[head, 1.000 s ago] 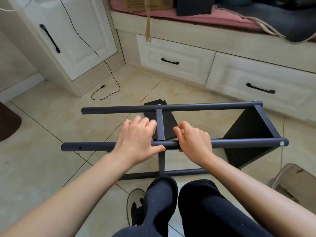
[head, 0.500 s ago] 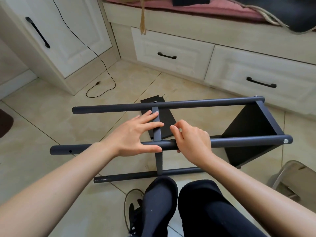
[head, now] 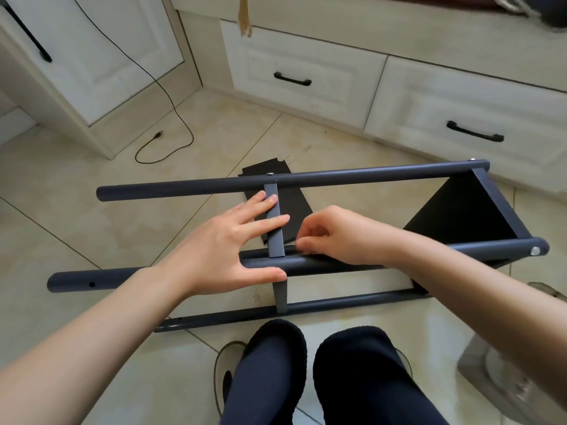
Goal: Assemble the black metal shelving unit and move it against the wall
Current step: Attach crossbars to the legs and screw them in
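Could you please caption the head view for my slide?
Left hand steadies the shelf frame's crossbar while the right hand works at its joint.

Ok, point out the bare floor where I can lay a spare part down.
Bare tile lies left of the frame, between the upper pole's free end and the black cable. More bare tile runs between the upper pole and the drawers. It is crowded inside the frame, where the left hand, right hand and black panel sit.

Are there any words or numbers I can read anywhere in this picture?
None: no words, numbers or signs show on the shelving unit, the drawers, the cabinet door or the floor tiles.
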{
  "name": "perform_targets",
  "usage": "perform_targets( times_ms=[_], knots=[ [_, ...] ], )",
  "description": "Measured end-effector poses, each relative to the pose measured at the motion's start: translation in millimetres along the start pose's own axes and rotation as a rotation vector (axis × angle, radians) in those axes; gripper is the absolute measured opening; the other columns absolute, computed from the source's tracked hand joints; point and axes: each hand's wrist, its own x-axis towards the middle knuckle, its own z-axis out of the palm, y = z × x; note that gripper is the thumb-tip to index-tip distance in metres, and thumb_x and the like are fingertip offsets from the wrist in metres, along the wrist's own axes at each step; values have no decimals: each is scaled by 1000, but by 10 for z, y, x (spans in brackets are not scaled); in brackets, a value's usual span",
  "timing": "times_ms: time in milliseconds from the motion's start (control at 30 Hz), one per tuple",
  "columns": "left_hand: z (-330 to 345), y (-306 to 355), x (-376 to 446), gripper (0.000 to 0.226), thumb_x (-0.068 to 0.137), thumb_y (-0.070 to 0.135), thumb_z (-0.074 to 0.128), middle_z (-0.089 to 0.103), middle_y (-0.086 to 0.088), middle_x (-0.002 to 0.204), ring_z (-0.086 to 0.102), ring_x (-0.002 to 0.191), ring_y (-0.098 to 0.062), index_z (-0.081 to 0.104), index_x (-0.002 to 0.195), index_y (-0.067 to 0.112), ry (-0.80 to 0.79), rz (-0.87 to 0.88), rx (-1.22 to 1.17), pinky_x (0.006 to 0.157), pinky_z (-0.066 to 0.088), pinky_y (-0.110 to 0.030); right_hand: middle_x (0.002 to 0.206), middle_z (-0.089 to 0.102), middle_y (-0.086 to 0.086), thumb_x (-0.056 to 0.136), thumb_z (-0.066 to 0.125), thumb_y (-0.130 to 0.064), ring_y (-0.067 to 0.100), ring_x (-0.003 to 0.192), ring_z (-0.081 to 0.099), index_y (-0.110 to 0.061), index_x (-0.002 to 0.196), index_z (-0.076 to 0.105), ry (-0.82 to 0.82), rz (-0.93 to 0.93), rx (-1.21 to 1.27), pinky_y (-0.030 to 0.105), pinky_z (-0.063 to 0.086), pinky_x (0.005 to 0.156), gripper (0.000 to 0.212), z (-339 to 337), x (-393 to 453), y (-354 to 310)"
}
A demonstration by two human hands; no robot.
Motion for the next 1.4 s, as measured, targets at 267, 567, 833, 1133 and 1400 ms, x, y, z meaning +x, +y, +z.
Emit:
perform_targets(
  times_ms=[267, 567, 833, 1133, 1400],
  knots=[
    [-37, -32, 120, 72, 69, 83, 60, 19, 23, 155, 1, 150, 7, 45, 131, 50, -91, 21, -44, 112, 37, -35, 82, 75, 2, 91, 68, -6, 7, 73, 68, -16, 93, 72, -250, 73, 456, 18, 56, 71, 11, -71, 366, 167],
    [69, 30, -47, 62, 71, 73, 68, 7, 26, 165, -1, 154, -5, 48, 124, 47, -72, 88, -112, 114, 22, -36, 87, 75, 2, 91, 69, -11, 9, 75, 64, -16, 86, 72, -542, 111, 650, 28, 53, 82, 8, 74, 633, 269],
    [105, 37, -72, 64, 72, 67, 71, 18, 15, 166, 7, 156, -15, 54, 124, 36, -55, 107, -100, 113, 25, -40, 88, 73, 2, 91, 66, -10, 8, 75, 61, -12, 89, 70, -577, 102, 727, 22, 52, 78, 5, 142, 639, 305],
    [105, 65, -99, 64, 73, 65, 71, 20, 10, 166, 9, 156, -18, 59, 124, 28, -60, 107, -78, 114, 25, -42, 90, 70, 8, 93, 63, -6, 12, 75, 60, -5, 99, 67, -684, 71, 679, 26, 49, 79, 8, 229, 604, 258],
    [101, 57, -83, 66, 73, 65, 72, 23, 5, 166, 11, 156, -22, 58, 125, 26, -62, 132, -46, 116, 27, -47, 81, 69, 4, 94, 62, -8, 14, 72, 58, -14, 75, 70, -735, 77, 685, 26, 47, 74, 21, 293, 577, 277]
  ],
)
